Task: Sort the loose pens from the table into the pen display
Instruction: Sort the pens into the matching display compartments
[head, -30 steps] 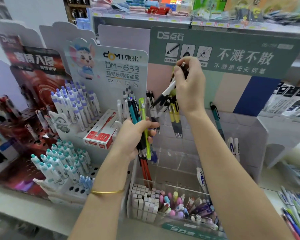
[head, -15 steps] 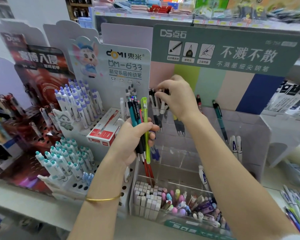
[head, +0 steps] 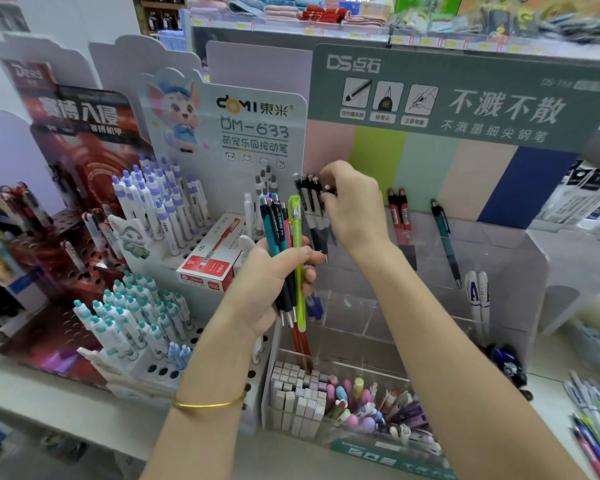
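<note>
At the far-left slot of the pen display (head: 520, 271), my right fingers (head: 327, 192) were curled in tight, pinching the tops of the black pens (head: 310, 202) standing there, tips down. The right hand (head: 355, 209) hung just over that slot. The job here, as I judged it: seat the pen straight among its own kind, tip down, clip lined up with its neighbours, and only let go once it rested against the back. A crooked drop could knock the row askew.

Out from there, my left hand (head: 271, 285) gripped a bundle of pens (head: 279, 233), fingers wrapped round the barrels, with teal and dark ones upright and a yellow-green pen (head: 298, 265) at the front. That grip needed to hold firm, or the lot would slide.

Further along the display stood two red pens (head: 400, 213), then a lone teal pen (head: 445, 237), each in its own clear compartment; the teal ones in my bundle looked a match for that one. More loose pens (head: 596, 431) lay on the surface (head: 551, 382) at the far right, not yet sorted.
</note>
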Available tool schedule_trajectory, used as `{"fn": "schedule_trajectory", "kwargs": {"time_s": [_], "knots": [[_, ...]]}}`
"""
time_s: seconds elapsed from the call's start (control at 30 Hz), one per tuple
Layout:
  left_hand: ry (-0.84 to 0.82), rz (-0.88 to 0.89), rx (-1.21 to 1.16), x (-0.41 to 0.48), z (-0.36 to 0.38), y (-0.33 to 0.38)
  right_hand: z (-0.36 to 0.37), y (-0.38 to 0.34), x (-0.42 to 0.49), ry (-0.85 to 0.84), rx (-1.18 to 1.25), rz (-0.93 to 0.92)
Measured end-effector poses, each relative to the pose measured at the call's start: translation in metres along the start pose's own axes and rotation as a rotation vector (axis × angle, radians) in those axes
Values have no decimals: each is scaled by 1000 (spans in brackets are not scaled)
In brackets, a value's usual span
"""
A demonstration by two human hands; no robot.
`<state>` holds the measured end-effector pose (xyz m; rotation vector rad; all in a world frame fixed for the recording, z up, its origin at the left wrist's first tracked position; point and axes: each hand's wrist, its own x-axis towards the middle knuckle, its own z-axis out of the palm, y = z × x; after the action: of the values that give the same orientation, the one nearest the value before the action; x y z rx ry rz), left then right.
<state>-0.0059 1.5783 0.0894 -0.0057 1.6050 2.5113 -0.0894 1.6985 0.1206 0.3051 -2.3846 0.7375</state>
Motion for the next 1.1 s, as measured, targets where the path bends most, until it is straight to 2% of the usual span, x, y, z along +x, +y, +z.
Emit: {"fn": "schedule_trajectory", "kwargs": {"time_s": [0.13,0.27,0.33,0.5,0.57,0.67,0.93,1.1], "knots": [[-59,19,22,-2,-6,-2,7,-5,20,4,56,44],[-119,25,-21,-2,-12,-6,14,3,28,-113,35,50],[-164,29,-63,-1,-14,-9,9,5,21,-157,119,73],[-257,33,-102,-1,-11,-17,-31,-3,-12,-44,520,144],[-286,38,-95,-1,-8,-20,-47,-4,-27,-193,654,225],[-339,39,-72,-2,-2,-26,-58,2,-46,-428,728,288],[-505,-13,-111,-7,11,-40,-71,31,-67,-466,906,416],[-482,-80,-115,-11,20,-53,-73,46,-82,-484,897,455]]}}
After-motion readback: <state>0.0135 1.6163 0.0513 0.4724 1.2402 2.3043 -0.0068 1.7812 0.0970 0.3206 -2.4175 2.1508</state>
